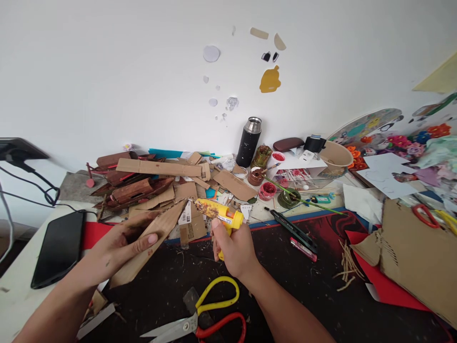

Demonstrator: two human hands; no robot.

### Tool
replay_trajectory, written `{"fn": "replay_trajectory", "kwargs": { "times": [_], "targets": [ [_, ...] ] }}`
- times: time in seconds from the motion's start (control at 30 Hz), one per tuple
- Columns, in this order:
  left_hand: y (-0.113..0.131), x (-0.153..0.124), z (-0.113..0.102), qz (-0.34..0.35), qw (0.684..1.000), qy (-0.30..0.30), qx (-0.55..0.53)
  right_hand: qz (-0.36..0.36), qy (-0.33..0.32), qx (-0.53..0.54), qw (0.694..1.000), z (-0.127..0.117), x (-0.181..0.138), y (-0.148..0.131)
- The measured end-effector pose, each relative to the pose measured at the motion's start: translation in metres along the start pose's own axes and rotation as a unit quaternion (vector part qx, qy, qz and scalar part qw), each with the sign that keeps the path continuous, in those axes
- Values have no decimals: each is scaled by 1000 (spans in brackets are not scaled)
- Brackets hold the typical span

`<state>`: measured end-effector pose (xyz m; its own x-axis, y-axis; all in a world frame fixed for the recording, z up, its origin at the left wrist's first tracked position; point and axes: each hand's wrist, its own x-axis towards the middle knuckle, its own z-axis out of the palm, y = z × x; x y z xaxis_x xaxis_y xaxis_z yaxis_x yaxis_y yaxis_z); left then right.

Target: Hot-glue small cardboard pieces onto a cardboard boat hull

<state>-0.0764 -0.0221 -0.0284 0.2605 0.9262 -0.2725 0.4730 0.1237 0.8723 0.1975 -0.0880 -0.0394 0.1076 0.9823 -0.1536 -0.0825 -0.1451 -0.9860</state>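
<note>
Head view, only one. Left hand (130,245) is gripping a cardboard strip (155,238): thumb on the near face, other fingers mostly hidden behind it. The strip slants up to the right, lower end over the dark mat (285,281). Right hand (233,247) is wrapped round a yellow glue gun (235,219), thumb along its side; the grip is largely covered by the palm, trigger not visible. Gun body stained brown, small label hard to read. Nozzle is right by the strip's upper end; can't tell if it touches, and no clear glue bead can be made out. Both forearms run off the bottom edge.

Scissors (186,326) with one yellow and one red handle lie on the mat between the forearms, lower part cut off by the frame. Dark flat piece partly under them, unclear what. Black phone (59,247) at left, screen dark. Behind the hands, cardboard scraps (235,185) overlap, hiding parts of the brown model boats (134,191). At right, a big cardboard sheet (421,257) runs out of frame, covering part of some red paper (392,290).
</note>
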Motion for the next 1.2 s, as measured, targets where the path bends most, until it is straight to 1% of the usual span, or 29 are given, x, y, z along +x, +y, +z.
{"fn": "replay_trajectory", "kwargs": {
  "times": [0.17,0.37,0.53,0.67,0.83,1.2],
  "targets": [
    [5,-2,1,-1,1000,1,-5,-2,1,2,1000,0,1,0],
    [11,1,3,26,999,-17,-9,5,1,4,1000,0,0,-1],
    [12,2,2,27,999,-26,2,7,0,2,1000,0,0,-2],
    [14,2,3,30,999,-20,-9,7,-3,-12,1000,0,-1,-1],
    [15,1,2,15,999,-18,-24,-2,-7,-33,999,0,-3,1],
    [7,2,0,0,998,-31,-47,5,-24,-21,999,1,-4,1]
  ]
}}
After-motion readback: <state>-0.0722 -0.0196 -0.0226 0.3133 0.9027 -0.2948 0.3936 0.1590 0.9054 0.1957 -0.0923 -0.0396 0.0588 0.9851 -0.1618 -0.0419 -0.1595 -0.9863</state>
